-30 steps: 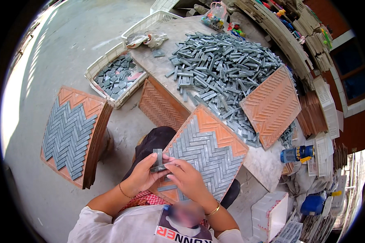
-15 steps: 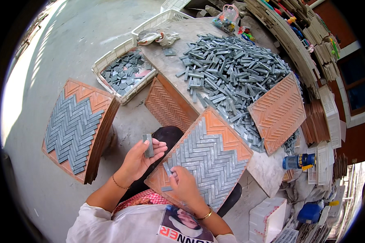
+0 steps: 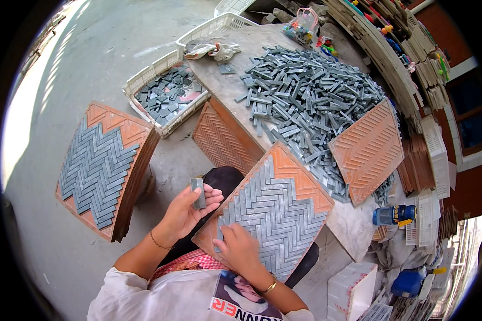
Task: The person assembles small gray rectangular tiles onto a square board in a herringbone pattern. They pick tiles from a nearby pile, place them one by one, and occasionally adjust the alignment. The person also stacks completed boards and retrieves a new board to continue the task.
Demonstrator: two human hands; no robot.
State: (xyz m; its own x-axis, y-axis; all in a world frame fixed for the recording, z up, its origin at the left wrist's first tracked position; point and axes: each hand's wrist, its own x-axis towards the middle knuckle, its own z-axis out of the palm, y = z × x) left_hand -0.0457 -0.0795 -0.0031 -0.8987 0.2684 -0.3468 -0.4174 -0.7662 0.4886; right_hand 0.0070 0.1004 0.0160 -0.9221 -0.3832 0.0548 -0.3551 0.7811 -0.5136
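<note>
My left hand (image 3: 190,208), palm up, grips a short stack of grey stone strips (image 3: 198,193) under the thumb, with the other fingers stretched out behind it. On my lap rests an orange herringbone mould tray (image 3: 302,187), tilted and mostly filled with grey strips laid zigzag. My right hand (image 3: 241,247) is over its left edge, fingers curled and thumb against a grey strip (image 3: 219,229) in that edge of the pattern. The fingers partly hide this strip.
A table (image 3: 353,227) ahead bears a large heap of grey strips (image 3: 305,101) and an empty orange mould (image 3: 368,152). Left stands a stack of moulds (image 3: 139,182) with a filled one on top. Beyond it, a white crate (image 3: 168,128) holds grey pieces. A blue jar (image 3: 392,214) is at right.
My right hand has brought its strip down against the left edge of the pattern; the strip stood tilted before. My left hand keeps its stack, nearly still.
</note>
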